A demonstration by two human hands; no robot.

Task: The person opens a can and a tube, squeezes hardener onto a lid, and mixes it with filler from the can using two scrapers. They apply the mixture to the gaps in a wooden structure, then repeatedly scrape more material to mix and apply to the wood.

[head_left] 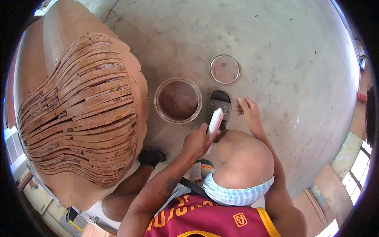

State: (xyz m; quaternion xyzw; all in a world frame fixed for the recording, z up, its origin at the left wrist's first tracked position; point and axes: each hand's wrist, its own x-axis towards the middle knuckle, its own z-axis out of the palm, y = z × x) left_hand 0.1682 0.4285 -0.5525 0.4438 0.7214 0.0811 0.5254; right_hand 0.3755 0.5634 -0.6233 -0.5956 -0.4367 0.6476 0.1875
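Note:
My left hand point(197, 141) is closed around a white tube point(215, 121) with reddish print, held upright over my bent knee. To the right, above the floor and beside my sandal, my right hand point(248, 108) is raised with its fingers curled together. Whatever may be between those fingertips is too small to make out. Ahead of my left hand stands a round open can point(178, 100) of brown paste. A round lid point(224, 69) smeared with the same brown lies on the floor farther out.
On my left a large curved piece point(79, 114) of layered brown strips with gaps rises close to my arm. My sandalled foot point(220, 103) is between the can and my right hand. A labelled container point(206, 167) stands under my left forearm. Brown boards point(335, 193) lean at the lower right.

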